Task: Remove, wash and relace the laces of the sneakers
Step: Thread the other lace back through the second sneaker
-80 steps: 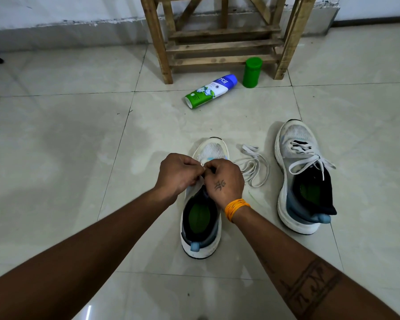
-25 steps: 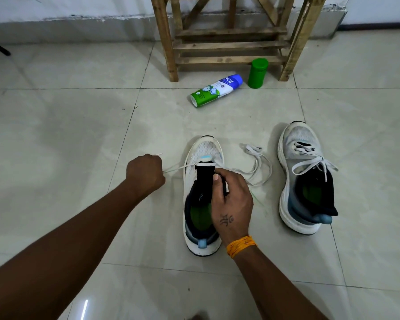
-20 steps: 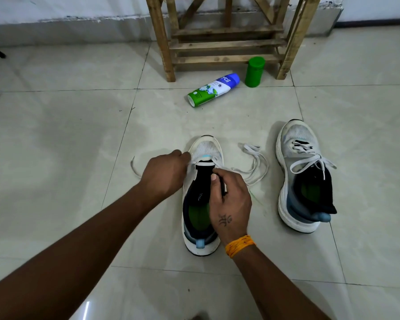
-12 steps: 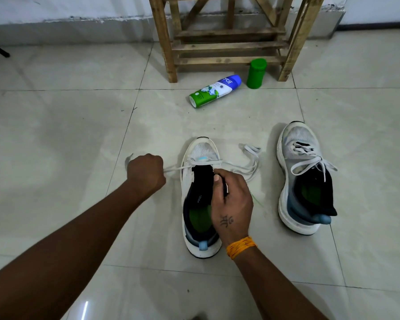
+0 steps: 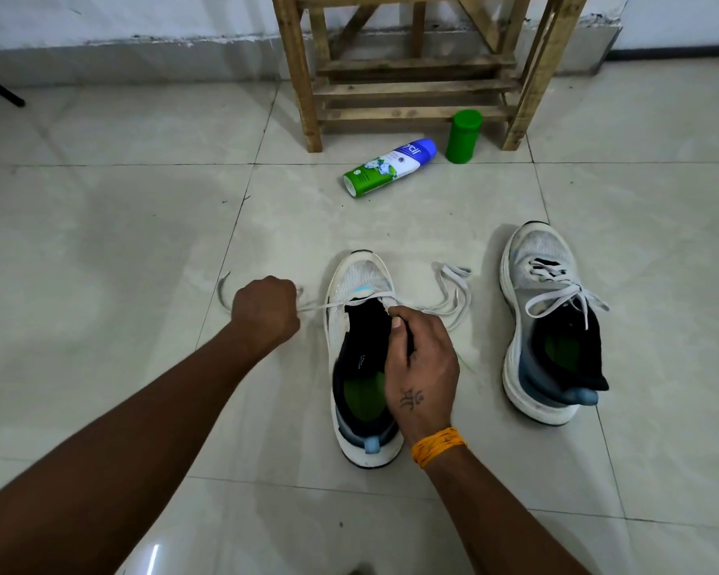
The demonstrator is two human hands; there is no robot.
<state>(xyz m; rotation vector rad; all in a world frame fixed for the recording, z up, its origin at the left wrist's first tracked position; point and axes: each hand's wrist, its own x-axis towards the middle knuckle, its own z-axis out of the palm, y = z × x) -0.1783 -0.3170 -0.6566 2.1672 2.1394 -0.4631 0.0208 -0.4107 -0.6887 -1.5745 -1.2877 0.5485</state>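
A white sneaker with a black tongue and green insole stands on the tiled floor in the middle. A white lace runs across its lowest eyelets, taut to the left and loose in loops on the right. My left hand grips the lace's left part beside the shoe, the free end curling past it. My right hand holds the shoe's tongue and right edge. A second sneaker, laced, lies to the right.
A green and white spray can lies on the floor beyond the shoes. Its green cap stands beside a wooden stool against the wall. A dark rod shows at the far left.
My left hand drew the lace out to the left, went back to the shoe, then pulled left again. The loose loops on the right have shrunk. My right hand stays on the shoe.
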